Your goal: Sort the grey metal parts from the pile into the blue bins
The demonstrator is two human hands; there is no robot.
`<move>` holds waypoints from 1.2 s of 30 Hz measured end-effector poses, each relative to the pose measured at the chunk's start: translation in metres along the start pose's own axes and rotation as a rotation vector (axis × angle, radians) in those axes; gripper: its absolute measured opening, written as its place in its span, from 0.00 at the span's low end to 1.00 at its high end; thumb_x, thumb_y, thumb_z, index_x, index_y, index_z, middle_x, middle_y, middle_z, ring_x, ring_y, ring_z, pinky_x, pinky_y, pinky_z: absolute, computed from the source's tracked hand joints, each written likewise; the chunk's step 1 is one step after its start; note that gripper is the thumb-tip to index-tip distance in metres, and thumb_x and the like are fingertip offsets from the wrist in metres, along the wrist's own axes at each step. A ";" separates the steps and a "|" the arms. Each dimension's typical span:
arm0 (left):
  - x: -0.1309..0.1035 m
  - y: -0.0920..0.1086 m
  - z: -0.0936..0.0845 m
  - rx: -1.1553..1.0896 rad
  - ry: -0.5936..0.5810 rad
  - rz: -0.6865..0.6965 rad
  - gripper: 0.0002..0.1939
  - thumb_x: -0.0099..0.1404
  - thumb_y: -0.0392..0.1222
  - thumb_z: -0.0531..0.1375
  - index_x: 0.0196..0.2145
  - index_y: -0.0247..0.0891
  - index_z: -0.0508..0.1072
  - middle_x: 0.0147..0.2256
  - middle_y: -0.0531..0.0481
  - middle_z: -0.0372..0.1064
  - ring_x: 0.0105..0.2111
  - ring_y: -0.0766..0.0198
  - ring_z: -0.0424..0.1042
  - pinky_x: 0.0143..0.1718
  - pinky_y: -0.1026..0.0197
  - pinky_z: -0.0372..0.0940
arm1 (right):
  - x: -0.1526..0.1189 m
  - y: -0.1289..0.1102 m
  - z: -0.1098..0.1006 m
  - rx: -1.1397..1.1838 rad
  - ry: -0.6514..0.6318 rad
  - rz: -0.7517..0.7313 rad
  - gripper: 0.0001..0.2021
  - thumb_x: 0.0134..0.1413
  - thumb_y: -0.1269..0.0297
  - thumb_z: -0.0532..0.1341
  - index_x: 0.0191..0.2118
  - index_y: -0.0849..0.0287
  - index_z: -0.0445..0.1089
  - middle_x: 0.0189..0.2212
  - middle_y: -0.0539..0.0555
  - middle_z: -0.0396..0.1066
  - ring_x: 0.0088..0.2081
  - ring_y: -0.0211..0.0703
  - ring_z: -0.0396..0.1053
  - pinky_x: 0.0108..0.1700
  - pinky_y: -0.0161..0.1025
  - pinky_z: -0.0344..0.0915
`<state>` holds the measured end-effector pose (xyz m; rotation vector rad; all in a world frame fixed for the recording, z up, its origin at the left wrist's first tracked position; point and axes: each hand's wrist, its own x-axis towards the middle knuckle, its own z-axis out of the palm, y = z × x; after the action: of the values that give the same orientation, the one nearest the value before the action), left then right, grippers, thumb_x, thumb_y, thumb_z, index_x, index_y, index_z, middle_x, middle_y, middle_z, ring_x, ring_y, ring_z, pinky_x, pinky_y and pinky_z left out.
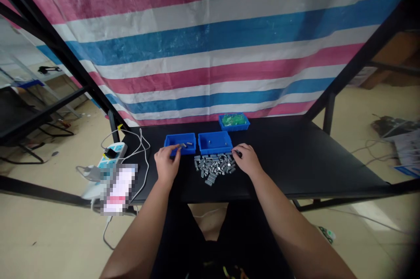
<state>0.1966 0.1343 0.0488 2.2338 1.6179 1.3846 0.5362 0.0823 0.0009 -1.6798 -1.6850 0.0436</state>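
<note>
My left hand [166,165] reaches over the front left of the left blue bin [169,139], thumb and fingertips closed around a small grey metal piece [181,145]. A few similar pieces lie inside that bin. Beside it, the right blue bin [215,150] contains a couple of small pieces. In front of the bins spreads a pile of small metal cylinders [215,165], some lined up side by side. At the pile's right edge, near the right bin's front corner, my right hand [246,158] has its fingers pinched; what is between them is too small to tell.
Behind the bins stands a blue bin [234,128] of green pieces. On the left of the black table [288,160] are a power strip [113,152], white cables [146,169] and a blurred-out phone [120,189]. A striped sheet [210,51] hangs behind, between dark frame posts.
</note>
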 end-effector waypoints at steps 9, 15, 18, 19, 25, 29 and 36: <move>-0.006 0.004 0.004 0.167 -0.062 0.100 0.09 0.70 0.40 0.57 0.44 0.46 0.77 0.47 0.49 0.78 0.57 0.50 0.69 0.67 0.34 0.37 | -0.005 -0.004 0.000 -0.005 0.049 -0.100 0.06 0.55 0.62 0.66 0.38 0.54 0.80 0.41 0.56 0.70 0.41 0.49 0.67 0.50 0.48 0.66; -0.032 0.014 -0.003 0.078 -0.178 0.243 0.06 0.68 0.39 0.58 0.40 0.43 0.76 0.39 0.45 0.73 0.45 0.51 0.70 0.53 0.44 0.61 | -0.005 -0.010 -0.007 0.029 0.060 -0.092 0.05 0.55 0.66 0.65 0.37 0.53 0.78 0.39 0.55 0.67 0.41 0.48 0.66 0.50 0.48 0.66; -0.036 0.018 -0.004 -0.084 -0.418 0.337 0.09 0.70 0.38 0.55 0.44 0.42 0.75 0.38 0.46 0.72 0.40 0.55 0.70 0.46 0.51 0.65 | -0.006 -0.017 -0.014 0.070 0.028 -0.111 0.04 0.54 0.67 0.65 0.36 0.53 0.77 0.39 0.54 0.66 0.42 0.48 0.65 0.49 0.47 0.65; -0.036 0.020 -0.005 -0.126 -0.479 0.359 0.10 0.70 0.38 0.55 0.46 0.42 0.74 0.38 0.45 0.72 0.41 0.56 0.70 0.46 0.52 0.65 | -0.007 -0.019 -0.017 0.080 -0.007 -0.132 0.04 0.54 0.67 0.65 0.36 0.53 0.77 0.38 0.54 0.66 0.42 0.48 0.65 0.50 0.47 0.64; -0.034 0.022 -0.006 -0.161 -0.595 0.379 0.15 0.69 0.40 0.57 0.53 0.45 0.74 0.42 0.45 0.71 0.44 0.56 0.70 0.48 0.52 0.66 | -0.008 -0.027 -0.025 0.059 -0.186 -0.193 0.06 0.55 0.65 0.65 0.38 0.50 0.79 0.39 0.54 0.70 0.44 0.49 0.65 0.50 0.48 0.62; -0.034 0.020 -0.004 -0.135 -0.592 0.378 0.16 0.68 0.39 0.58 0.52 0.45 0.75 0.42 0.45 0.72 0.43 0.55 0.71 0.46 0.52 0.66 | -0.004 -0.030 -0.026 -0.024 -0.228 -0.150 0.07 0.57 0.65 0.64 0.39 0.49 0.79 0.36 0.53 0.73 0.41 0.48 0.66 0.46 0.46 0.61; -0.034 0.018 -0.001 -0.093 -0.642 0.374 0.13 0.69 0.40 0.59 0.50 0.47 0.77 0.42 0.46 0.73 0.43 0.55 0.70 0.44 0.52 0.63 | 0.010 -0.042 -0.029 -0.201 -0.368 -0.136 0.07 0.59 0.67 0.62 0.32 0.53 0.76 0.30 0.51 0.74 0.34 0.44 0.67 0.37 0.40 0.58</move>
<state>0.2072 0.0997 0.0375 2.6234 0.9433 0.6333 0.5167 0.0718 0.0479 -1.7782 -2.1355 0.1289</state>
